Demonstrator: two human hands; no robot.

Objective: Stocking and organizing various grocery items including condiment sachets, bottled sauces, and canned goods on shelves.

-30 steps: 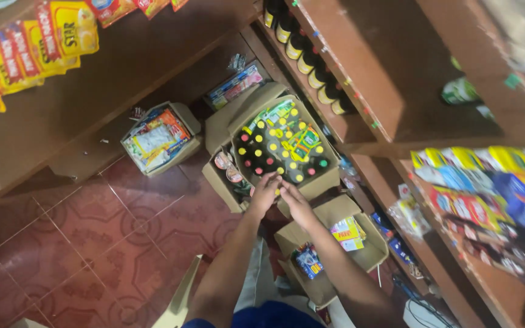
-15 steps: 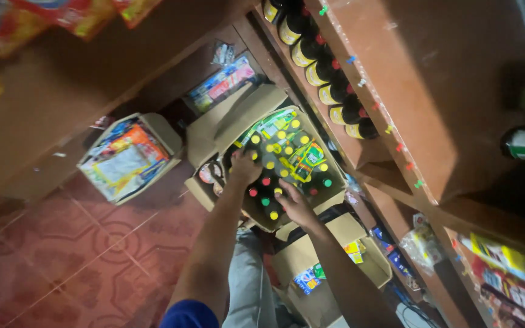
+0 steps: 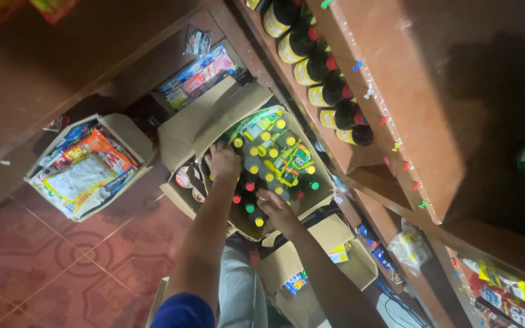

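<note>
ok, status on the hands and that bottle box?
Left hand and right hand both down on the bottles, grip unclear. Box open, flaps up. Nothing in the way.

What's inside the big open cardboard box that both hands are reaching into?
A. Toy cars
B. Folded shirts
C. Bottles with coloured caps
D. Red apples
C. The big open brown cardboard box is packed with dark bottles topped by yellow, red and green round caps, and the left hand and right hand both rest on them.
</note>
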